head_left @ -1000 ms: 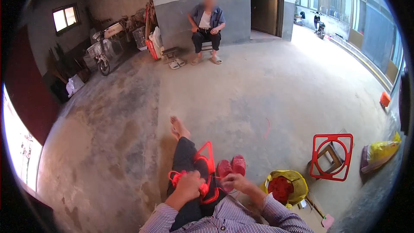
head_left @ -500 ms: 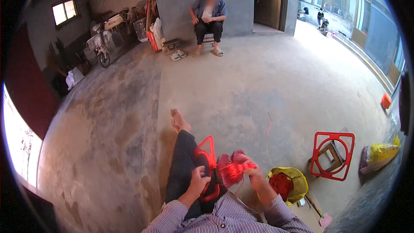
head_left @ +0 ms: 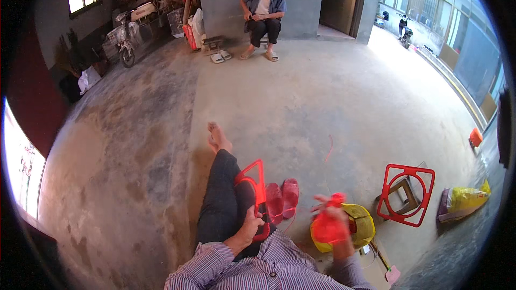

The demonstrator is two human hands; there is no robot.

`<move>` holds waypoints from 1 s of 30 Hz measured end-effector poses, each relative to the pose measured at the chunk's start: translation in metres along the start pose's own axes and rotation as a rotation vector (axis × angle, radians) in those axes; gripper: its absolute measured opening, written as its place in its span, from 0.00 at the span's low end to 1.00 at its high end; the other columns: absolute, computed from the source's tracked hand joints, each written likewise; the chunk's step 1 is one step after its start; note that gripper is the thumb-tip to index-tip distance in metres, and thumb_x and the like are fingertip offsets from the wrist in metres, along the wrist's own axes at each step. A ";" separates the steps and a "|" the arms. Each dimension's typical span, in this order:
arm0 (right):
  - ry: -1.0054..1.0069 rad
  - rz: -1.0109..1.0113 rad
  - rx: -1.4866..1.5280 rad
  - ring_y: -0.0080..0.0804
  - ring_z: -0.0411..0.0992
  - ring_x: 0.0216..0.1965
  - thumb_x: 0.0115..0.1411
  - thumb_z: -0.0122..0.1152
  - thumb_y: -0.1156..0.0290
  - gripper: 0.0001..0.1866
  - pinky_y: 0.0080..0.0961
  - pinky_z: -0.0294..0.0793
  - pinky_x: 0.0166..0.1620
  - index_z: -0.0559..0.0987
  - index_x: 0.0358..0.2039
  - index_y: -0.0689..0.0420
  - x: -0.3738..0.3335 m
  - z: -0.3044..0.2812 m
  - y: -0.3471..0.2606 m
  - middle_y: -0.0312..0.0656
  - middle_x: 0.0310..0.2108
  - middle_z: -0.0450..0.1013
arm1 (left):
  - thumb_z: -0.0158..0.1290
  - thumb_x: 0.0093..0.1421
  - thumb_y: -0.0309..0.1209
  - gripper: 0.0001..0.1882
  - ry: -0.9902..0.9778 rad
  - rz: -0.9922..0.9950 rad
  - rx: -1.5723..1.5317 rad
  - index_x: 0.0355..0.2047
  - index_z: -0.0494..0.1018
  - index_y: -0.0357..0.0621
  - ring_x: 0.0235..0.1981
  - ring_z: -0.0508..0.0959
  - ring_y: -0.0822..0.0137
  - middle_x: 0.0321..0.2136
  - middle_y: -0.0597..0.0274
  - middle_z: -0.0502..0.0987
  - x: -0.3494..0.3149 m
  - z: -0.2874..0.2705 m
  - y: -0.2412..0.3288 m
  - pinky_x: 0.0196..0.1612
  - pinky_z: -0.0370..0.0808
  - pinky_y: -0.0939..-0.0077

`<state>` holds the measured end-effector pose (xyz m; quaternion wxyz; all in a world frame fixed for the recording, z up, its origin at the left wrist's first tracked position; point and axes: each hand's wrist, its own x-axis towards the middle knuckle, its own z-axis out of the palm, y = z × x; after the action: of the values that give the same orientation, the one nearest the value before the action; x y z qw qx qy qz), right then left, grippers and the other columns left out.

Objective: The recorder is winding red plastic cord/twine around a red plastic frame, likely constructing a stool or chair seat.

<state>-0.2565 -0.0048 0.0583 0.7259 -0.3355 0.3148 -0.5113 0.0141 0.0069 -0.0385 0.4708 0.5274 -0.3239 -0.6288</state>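
I sit on a concrete floor with one leg stretched out. My left hand [head_left: 250, 225] grips a red plastic frame [head_left: 253, 183] that rests on my lap. Out to the right, my right hand [head_left: 334, 220] holds a bundle of red cord [head_left: 327, 230], blurred by motion, over a yellow bag [head_left: 364, 224]. A pair of red slippers [head_left: 282, 197] lies on the floor between the frame and the bag.
A second red frame [head_left: 406, 193] leans over a small wooden stool at the right, with a yellow sack [head_left: 463, 201] beyond it. A loose red strand [head_left: 329, 149] lies on the floor. Another person [head_left: 263, 12] sits by the far wall. A bicycle [head_left: 123, 44] and clutter stand back left.
My right hand has pulled away from the frame to the right, taking the red cord with it. My left hand has stayed on the frame.
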 end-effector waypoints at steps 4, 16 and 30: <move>-0.064 0.336 -0.152 0.29 0.72 0.36 0.57 0.55 0.73 0.14 0.28 0.74 0.36 0.71 0.44 0.59 0.013 0.022 0.082 0.39 0.35 0.73 | 0.48 0.43 0.20 0.39 -0.036 0.016 0.011 0.60 0.55 0.42 0.39 0.66 0.67 0.38 0.63 0.62 0.004 0.004 0.000 0.45 0.68 0.77; -0.369 0.284 -0.608 0.15 0.66 0.29 0.59 0.59 0.66 0.10 0.17 0.66 0.33 0.77 0.35 0.59 -0.023 0.086 0.046 0.28 0.27 0.71 | 0.46 0.45 0.23 0.36 -0.031 -0.169 -0.157 0.59 0.55 0.42 0.40 0.64 0.67 0.38 0.64 0.61 -0.002 0.011 0.017 0.49 0.64 0.78; -0.454 0.271 -0.508 0.27 0.71 0.36 0.50 0.65 0.60 0.20 0.26 0.70 0.44 0.75 0.36 0.62 0.014 0.093 -0.035 0.41 0.33 0.73 | 0.56 0.51 0.25 0.11 0.246 0.369 0.464 0.37 0.75 0.39 0.32 0.78 0.67 0.30 0.56 0.77 -0.019 0.025 0.083 0.35 0.74 0.74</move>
<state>-0.1964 -0.0120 0.1389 0.7319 -0.5653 0.3042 -0.2285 0.0104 -0.0060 0.0496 0.4797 0.6250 -0.4896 -0.3735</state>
